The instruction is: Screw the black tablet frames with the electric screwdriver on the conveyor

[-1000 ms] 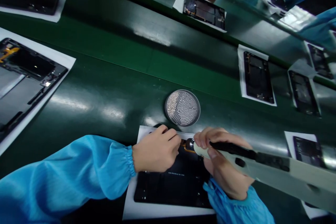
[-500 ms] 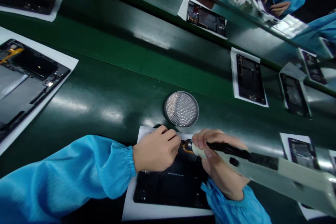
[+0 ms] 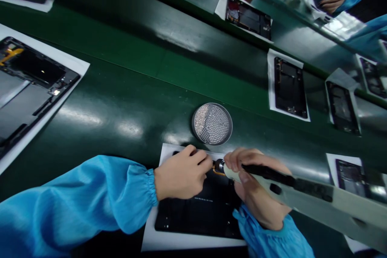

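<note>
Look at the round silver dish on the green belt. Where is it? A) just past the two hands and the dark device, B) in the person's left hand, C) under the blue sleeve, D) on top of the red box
A: the round silver dish sits on the green belt just beyond the left hand, the right hand and the dark device, touching none of them.

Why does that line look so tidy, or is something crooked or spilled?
Nothing stands out. The round dish of tiny screws sits flat on the green belt with none scattered. The dark device under the hands lies squarely on its white sheet, and the right hand holds the electric screwdriver to it.
</note>
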A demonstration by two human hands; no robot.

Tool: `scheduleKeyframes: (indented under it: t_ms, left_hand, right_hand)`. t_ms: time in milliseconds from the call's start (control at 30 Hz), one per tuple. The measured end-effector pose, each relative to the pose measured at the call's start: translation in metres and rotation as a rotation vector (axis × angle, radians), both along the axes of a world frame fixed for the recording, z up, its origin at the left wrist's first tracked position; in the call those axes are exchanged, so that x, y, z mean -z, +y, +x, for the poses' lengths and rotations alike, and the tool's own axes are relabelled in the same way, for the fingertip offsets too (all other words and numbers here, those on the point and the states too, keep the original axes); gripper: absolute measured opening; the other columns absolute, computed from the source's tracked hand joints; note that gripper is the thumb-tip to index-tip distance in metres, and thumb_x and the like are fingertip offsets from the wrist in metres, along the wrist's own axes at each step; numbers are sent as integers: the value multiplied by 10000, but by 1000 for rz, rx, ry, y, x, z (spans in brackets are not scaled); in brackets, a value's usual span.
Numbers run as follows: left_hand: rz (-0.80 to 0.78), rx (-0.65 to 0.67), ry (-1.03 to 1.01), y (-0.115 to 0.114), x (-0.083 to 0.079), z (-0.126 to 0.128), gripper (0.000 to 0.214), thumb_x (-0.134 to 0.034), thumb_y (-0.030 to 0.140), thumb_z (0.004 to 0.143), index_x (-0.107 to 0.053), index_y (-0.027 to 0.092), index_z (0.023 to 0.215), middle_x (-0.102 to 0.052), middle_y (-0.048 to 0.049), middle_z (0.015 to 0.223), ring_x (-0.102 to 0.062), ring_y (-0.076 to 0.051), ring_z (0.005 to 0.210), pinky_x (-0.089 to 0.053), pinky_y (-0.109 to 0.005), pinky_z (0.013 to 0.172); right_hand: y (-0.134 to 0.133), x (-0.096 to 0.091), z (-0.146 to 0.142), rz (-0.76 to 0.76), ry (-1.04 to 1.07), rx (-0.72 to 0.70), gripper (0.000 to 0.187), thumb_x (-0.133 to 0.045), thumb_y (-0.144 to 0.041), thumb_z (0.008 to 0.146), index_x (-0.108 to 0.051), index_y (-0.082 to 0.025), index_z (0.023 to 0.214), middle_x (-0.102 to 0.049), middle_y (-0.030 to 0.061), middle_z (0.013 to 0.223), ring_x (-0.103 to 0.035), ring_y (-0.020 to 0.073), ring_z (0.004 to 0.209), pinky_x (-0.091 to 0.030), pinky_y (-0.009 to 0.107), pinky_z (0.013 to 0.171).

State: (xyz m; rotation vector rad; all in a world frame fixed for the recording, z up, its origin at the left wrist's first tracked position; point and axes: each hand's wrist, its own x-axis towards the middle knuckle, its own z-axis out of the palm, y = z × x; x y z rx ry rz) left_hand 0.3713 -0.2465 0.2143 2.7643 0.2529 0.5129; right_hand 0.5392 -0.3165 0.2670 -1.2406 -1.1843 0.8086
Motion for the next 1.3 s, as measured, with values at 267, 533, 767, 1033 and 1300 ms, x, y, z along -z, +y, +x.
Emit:
scheduleKeyframes:
  t_ms: [267,533,767,1033,1300]
  left_hand:
    - [69,-4,-34,1,-1,-1,198,-532,201,982,-687,87,938,-646,-123,954,-554,-249,870,-356,-379,691]
    - [80,-25,7,-3,-3,-2,261,-496,239,1002,-658,77,1125,-651,-140,1089,-573,-272,931,-385,-410,726]
    - [-82,-88,46,-5,-11,0,211,-552,278,963,-665,118,1042,-625,-103,1023,-541,-257,895,-378,-406,724]
    - [-69,-86,9,-6,-8,1,217,-542,259,961,-675,104,1036,-634,-116,1043,-544,-258,893,-360,-404,712]
    - [-40,-66,1,-6,-5,0,248,-532,264,953,-676,87,1052,-645,-137,1069,-552,-266,898,-358,-406,712]
  right_hand:
    - [5,-11,2,38,52,45,292,-612,-67,862,-668,-238,1092,-609,22,829,-595,184,771,-512,385,673]
    - [48,-9,-6,110,147,80,242,-675,-98,828,-695,-251,1014,-597,3,809,-600,180,747,-504,391,691]
    - [52,2,-6,80,128,91,223,-680,-136,828,-689,-270,1006,-600,3,788,-597,188,726,-511,396,664]
    - [55,0,-8,48,96,107,197,-704,-138,814,-702,-260,969,-617,8,764,-608,190,695,-519,404,646]
    - [57,-2,-11,88,141,112,243,-690,-69,779,-705,-239,952,-625,2,743,-613,180,679,-527,387,634]
